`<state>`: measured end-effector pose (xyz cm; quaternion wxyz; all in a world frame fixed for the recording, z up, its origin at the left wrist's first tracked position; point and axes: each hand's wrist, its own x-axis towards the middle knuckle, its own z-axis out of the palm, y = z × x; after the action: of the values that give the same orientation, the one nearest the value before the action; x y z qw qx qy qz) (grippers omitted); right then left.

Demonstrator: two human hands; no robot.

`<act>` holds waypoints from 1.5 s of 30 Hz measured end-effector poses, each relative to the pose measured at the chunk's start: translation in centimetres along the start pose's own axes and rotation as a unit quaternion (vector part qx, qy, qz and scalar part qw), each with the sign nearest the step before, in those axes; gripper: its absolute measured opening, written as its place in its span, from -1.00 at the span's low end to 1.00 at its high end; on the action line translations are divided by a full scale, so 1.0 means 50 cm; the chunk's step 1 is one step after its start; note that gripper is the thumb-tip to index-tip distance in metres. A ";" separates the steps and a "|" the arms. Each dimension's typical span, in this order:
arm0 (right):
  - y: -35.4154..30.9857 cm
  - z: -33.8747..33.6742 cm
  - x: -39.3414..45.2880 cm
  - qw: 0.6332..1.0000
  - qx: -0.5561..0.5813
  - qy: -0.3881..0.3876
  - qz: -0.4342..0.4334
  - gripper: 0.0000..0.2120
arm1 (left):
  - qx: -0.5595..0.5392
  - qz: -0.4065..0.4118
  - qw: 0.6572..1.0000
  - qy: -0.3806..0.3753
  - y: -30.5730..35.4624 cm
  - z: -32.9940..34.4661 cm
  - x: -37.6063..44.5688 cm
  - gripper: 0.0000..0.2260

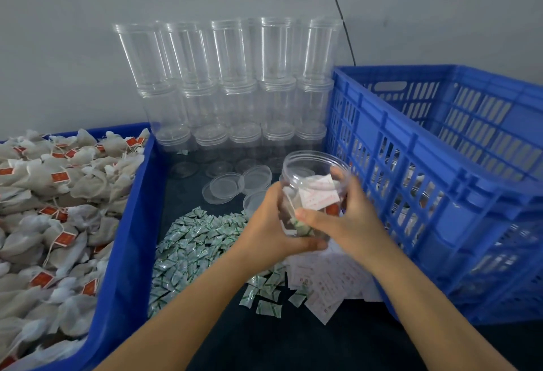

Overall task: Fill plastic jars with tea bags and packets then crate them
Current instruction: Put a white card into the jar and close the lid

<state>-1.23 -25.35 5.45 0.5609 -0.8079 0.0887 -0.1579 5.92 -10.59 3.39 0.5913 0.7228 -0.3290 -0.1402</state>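
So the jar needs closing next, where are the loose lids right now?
In the head view, the loose lids lie centre, on the dark surface between the stacked empty jars and the green packets.

No text can be read anywhere. The tea bags point(58, 194) carry red tags point(60, 177) with pale marks too small to make out. The white packets point(326, 285) on the table, and the one inside the jar point(311, 194), bear red print that is blurred. The green-and-white sachets point(194, 241) show green markings, also illegible.
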 end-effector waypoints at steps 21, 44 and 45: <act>-0.480 -0.344 0.219 0.877 -0.478 0.015 0.044 -0.47 | 0.069 0.150 0.986 0.033 0.314 0.089 0.246 -0.14; 0.061 -0.372 0.511 0.804 -0.530 -0.102 0.252 -0.65 | 0.383 0.072 0.918 0.076 0.142 -0.042 0.340 -0.62; 0.069 -0.370 0.509 0.803 -0.524 -0.113 0.261 -0.66 | 0.385 0.074 0.917 0.073 0.142 -0.039 0.342 -0.62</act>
<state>16.11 -51.00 12.13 0.0776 -0.9372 0.3014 0.1573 17.62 -20.66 13.82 0.2981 0.8765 -0.3661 0.0943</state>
